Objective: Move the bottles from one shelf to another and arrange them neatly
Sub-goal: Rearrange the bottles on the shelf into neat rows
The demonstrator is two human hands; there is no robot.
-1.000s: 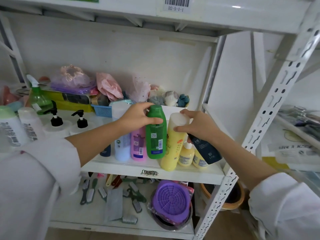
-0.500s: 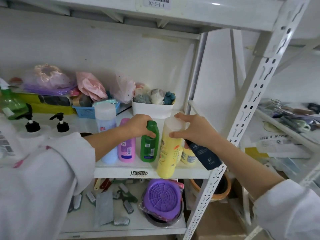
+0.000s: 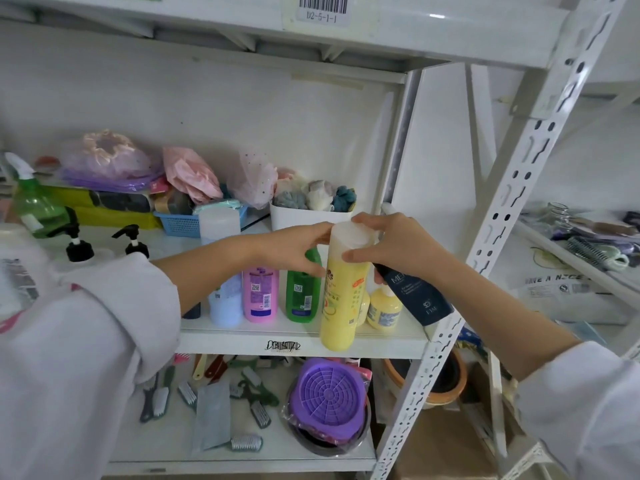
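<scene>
- Left hand [image 3: 294, 249]: fingers loosely curled, tips on the shoulder of the green glossy plastic bottle [image 3: 302, 292] and against the side of the yellow one. We can't tell if it grips the green bottle or just steadies it; we read it as nudging for alignment.
- Left of those fingers, the row stands upright on the white metal shelf [image 3: 242, 337], labels out: pale blue rounded plastic bottle [image 3: 225, 303], then pink flat-sided plastic bottle [image 3: 260, 294], sides near touching. Smooth, rigid bodies, so they should slide easily on the painted shelf.
- Between the two hands: tall yellow cylindrical plastic bottle with a frosted white cap [image 3: 341, 296]. Its base sits at the front lip of the shelf, just right of the green one.
- Right hand [image 3: 398, 251]: thumb and fingers closed round the yellow bottle just under the cap. A high grip gives tilt control, we think, for seating it in line.
- The same hand's lower fingers also pinch a dark navy soft plastic tube [image 3: 419, 296], angled down and to the right, likely next to place.
- Below those fingers: small pale yellow squat bottle [image 3: 384, 308], upright and tucked behind.
</scene>
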